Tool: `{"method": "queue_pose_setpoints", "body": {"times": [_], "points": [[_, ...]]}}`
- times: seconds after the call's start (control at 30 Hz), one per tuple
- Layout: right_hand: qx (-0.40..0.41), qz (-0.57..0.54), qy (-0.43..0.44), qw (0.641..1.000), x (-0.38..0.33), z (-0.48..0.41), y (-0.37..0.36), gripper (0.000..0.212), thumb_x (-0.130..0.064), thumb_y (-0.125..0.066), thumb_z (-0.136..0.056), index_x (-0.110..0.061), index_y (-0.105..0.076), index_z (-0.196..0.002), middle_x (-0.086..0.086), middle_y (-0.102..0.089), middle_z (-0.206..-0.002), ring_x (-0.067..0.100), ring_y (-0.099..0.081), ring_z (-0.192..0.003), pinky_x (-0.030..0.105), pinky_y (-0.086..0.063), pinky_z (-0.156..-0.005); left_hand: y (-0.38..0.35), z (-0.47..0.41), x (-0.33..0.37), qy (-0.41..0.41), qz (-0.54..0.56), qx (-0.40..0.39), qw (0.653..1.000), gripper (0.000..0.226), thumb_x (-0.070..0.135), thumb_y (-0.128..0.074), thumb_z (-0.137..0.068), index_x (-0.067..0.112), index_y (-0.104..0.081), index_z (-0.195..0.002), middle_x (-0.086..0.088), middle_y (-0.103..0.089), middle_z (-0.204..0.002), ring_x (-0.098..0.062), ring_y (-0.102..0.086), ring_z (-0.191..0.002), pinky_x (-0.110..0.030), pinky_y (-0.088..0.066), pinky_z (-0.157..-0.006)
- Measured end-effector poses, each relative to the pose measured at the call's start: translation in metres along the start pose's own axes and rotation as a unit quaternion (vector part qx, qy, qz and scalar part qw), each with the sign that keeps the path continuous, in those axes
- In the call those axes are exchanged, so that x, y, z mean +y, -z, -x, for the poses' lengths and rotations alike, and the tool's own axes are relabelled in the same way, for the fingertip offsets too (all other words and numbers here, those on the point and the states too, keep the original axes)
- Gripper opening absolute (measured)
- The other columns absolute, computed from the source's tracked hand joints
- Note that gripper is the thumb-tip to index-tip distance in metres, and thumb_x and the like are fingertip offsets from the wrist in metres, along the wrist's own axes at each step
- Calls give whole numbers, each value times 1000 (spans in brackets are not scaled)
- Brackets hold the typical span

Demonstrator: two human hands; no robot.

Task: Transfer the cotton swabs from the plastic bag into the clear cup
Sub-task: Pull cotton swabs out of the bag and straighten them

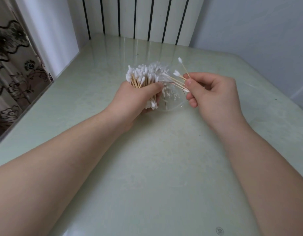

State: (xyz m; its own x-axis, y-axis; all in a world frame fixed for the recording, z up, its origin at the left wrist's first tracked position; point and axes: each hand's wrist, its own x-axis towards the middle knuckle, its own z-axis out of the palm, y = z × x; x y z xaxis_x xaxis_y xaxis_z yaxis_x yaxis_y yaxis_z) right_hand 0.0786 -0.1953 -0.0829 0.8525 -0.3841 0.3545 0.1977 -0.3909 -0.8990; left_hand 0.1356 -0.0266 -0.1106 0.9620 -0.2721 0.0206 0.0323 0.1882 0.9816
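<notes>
Head view, one frame.

1. Worktop (164,159): pale green, glossy. Both bare forearms enter from 6 o'clock and meet near the picture's centre.

2. Left hand (137,97): fingers and thumb curled round a thick bundle of cotton swabs (142,75). The wooden sticks run through the fist. White tips fan out above it towards 12 o'clock, and more tips show below the fingers at 5 o'clock.

3. Plastic bag (161,72): clear film, seen at 2 o'clock of the left hand, wrapped loosely about the upper tips of the bundle. How far down the bundle it reaches cannot be told.

4. Right hand (215,94): at 3 o'clock of the left hand, apart from it. Thumb and forefinger pinch a few loose swabs (179,80). Most point towards 9 o'clock at the bag; one stands off towards 11 o'clock. The remaining fingers are curled inward.

5. Clear cup (173,103): on the worktop between the two hands, just below the loose swabs, at 4 o'clock of the left thumb. White shapes show through it; whether they lie inside the cup or in the bag cannot be told.

6. Surroundings: white panel with dark vertical stripes (138,16) at 12 o'clock behind the worktop; patterned curtain (11,74) at 9 o'clock.
</notes>
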Motion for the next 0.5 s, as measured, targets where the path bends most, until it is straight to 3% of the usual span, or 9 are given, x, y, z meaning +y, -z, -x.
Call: {"method": "queue_pose_setpoints", "body": {"times": [0.13, 0.2, 0.3, 0.4, 0.5], "points": [[-11, -93, -23, 995, -1, 7, -15, 14, -6, -66, -94, -17, -75, -96, 2, -65, -63, 12, -53, -53, 22, -45, -52, -8, 8, 2, 0, 20, -73, 997, 5, 17, -73, -92, 19, -70, -96, 9, -69, -72, -7, -65, -64, -23, -52, -60], [-36, -118, -28, 992, -2, 11, -23, 13, -5, -67, -94, -15, -75, -97, 3, -67, -67, 11, -54, -54, 22, -45, -51, -9, 9, 3, 11, 36, -79, 996, 19, 24, -70, -95, 13, -72, -109, 5, -69, -80, -6, -65, -68, -21, -51, -58], [-64, -122, -20, 990, -1, 16, -31, 16, -3, -64, -95, -15, -73, -99, -2, -69, -70, 10, -57, -54, 23, -48, -52, -8, 8, 4, 37, 56, -77, 995, 41, 31, -66, -97, 4, -66, -128, -7, -67, -94, -17, -65, -84, -25, -52, -69], [-71, -136, -25, 988, 0, 17, -33, 17, 0, -63, -95, -14, -72, -99, 5, -69, -74, 14, -60, -57, 24, -52, -54, -9, 9, 5, 55, 66, -80, 993, 41, 30, -58, -101, 0, -64, -129, -19, -63, -106, -22, -61, -89, -30, -52, -78], [-64, -118, -23, 991, 0, 15, -30, 12, -3, -65, -94, -11, -73, -99, 9, -74, -82, 15, -66, -64, 29, -55, -54, -9, 9, 3, 52, 89, -68, 992, 38, 27, -61, -100, 1, -66, -127, -15, -69, -108, -21, -65, -91, -33, -57, -81]]}}
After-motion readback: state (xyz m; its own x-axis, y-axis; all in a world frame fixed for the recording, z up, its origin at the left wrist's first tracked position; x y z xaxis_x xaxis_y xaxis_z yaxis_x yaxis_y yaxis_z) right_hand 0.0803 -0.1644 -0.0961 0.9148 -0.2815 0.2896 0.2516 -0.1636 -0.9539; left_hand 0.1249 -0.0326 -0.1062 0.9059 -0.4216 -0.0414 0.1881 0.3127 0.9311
